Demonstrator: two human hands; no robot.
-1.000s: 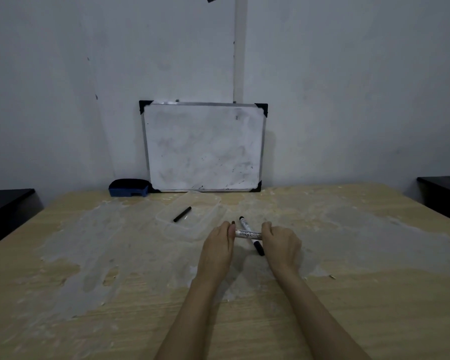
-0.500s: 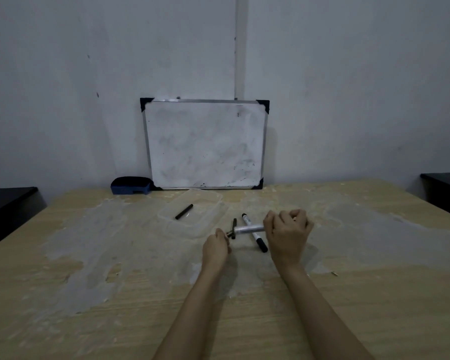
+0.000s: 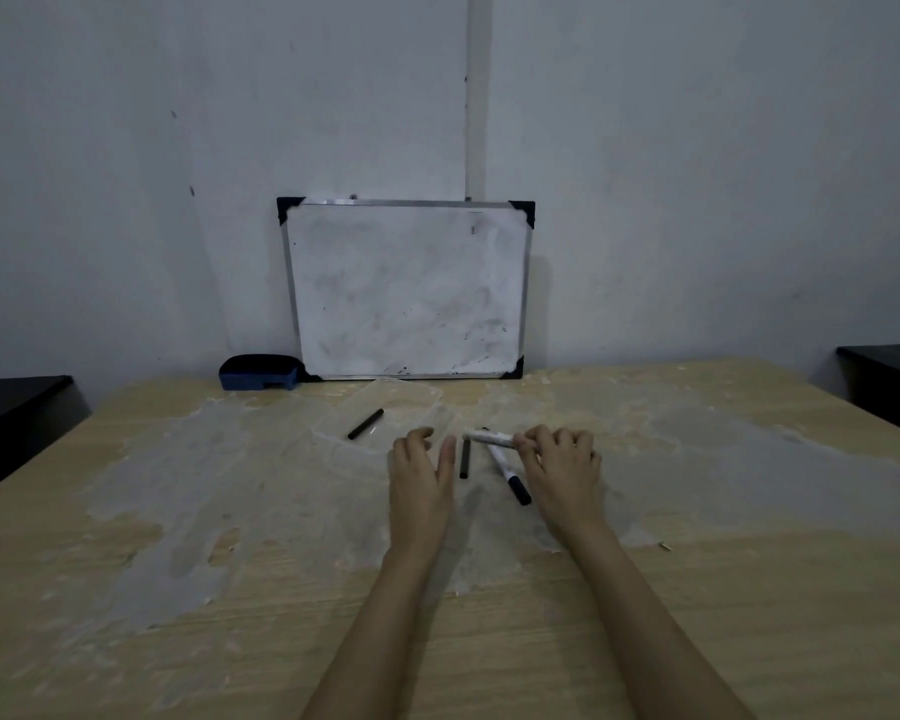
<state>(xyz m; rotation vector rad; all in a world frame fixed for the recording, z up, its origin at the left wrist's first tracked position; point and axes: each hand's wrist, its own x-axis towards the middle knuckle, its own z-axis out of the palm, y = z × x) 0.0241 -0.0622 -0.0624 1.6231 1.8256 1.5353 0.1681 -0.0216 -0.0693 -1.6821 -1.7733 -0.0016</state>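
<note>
My right hand (image 3: pixel 559 462) pinches a white marker (image 3: pixel 489 438) held level just above the table, its uncapped end pointing left. A black cap (image 3: pixel 464 458) lies on the table between my hands. My left hand (image 3: pixel 419 472) hovers beside it with relaxed fingers and holds nothing. A second marker (image 3: pixel 507 472) with a black cap lies on the table under the held one. A small whiteboard (image 3: pixel 406 288) leans on the wall behind.
A clear plastic container (image 3: pixel 385 413) sits beyond my left hand with a black cap (image 3: pixel 366 424) in it. A blue eraser (image 3: pixel 259 372) lies left of the whiteboard. The wooden table (image 3: pixel 697 589) has a worn grey surface; dark furniture (image 3: pixel 889 381) stands at both sides.
My two hands held the marker together, then my left hand pulled the black cap off. The cap now lies on the table and my left hand has let go of it.
</note>
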